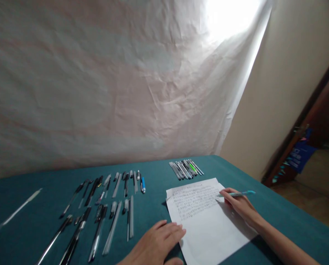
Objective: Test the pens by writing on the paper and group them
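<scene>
In my right hand (237,202) is a slim pen with a light blue end (243,193), its tip down at the right side of the written lines. Under it lies a sheet of white paper (205,235), its upper half covered in rows of handwriting too small to read. Another sheet's edge shows beneath it at the top. My left hand (161,239) rests flat at the paper's left edge, fingers stretched out and fingertips on the sheet, holding nothing.
Left of the paper, pens taken apart into barrels, caps and refills (98,221) lie in two rows. A blue-and-white piece (143,185) ends the back row. Several pens (186,169) lie side by side behind the paper. A long thin white item (18,209) lies far left on the green tablecloth (153,206).
</scene>
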### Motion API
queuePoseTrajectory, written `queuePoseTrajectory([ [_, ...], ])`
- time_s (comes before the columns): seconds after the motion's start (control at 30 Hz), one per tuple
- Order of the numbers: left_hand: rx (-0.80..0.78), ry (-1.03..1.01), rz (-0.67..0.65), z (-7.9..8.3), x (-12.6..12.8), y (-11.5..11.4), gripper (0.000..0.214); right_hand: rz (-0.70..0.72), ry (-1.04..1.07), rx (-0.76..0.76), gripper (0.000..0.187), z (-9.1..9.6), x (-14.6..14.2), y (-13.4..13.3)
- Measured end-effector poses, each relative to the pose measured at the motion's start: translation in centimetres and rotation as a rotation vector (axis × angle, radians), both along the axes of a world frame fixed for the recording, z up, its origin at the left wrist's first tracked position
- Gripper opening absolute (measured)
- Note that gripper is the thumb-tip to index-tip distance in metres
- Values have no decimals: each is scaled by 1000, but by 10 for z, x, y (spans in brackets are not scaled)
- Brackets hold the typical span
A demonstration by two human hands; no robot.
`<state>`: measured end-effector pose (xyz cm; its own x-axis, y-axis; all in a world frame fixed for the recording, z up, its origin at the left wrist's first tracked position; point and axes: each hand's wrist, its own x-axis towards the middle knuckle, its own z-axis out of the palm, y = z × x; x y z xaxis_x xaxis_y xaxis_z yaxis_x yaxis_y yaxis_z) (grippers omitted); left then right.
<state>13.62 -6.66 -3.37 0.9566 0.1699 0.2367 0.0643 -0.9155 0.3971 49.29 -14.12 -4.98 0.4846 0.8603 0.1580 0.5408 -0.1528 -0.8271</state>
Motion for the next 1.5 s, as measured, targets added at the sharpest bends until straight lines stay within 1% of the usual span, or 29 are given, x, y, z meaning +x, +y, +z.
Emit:
queuePoseTrajectory([
  [0.07, 11, -32, -10, 0, 1, 1, 52, -67, 16, 23, 29, -5, 6, -1],
  [0.1, 12, -51, -12, 1, 1, 0, 49, -58, 26, 42, 27, -6, 7, -2],
  [0.2, 6, -49, 11, 7, 1, -2, 39, 52, 37, 75, 20, -5, 7, -6],
  [0.27, 3, -8, 16, 9, 1, -3, 38, 97, 19, 90, 20, -4, 7, -7],
  [0.37, -6, 1, 1, 6, 1, -1, 38, 41, -10, 113, 19, -9, 11, -7],
  [0.5, -29, -56, -4, 3, 1, 0, 38, -20, -82, 82, 23, -18, 20, -3],
  [0.57, -39, -60, -2, 4, 1, 0, 38, -29, -113, 85, 24, -20, 24, -2],
  [0.73, -36, 2, 10, 9, 2, -2, 36, -51, -133, 92, 20, -23, 29, -1],
  [0.87, -57, -42, 10, 9, 2, -2, 36, -64, -159, 98, 20, -22, 28, 0],
  [1.03, -60, -35, -3, 10, 1, -2, 37, -28, -159, 136, 17, -16, 23, -1],
  [1.17, -53, -58, 0, 9, 1, -2, 37, -44, -151, 134, 17, -15, 22, -2],
  [1.37, -7, 33, 4, 10, 1, -3, 37, -21, -208, 127, 18, -16, 22, -2],
  [1.5, 3, 20, 7, 9, 1, -2, 37, -11, -187, 121, 17, -15, 22, -3],
])
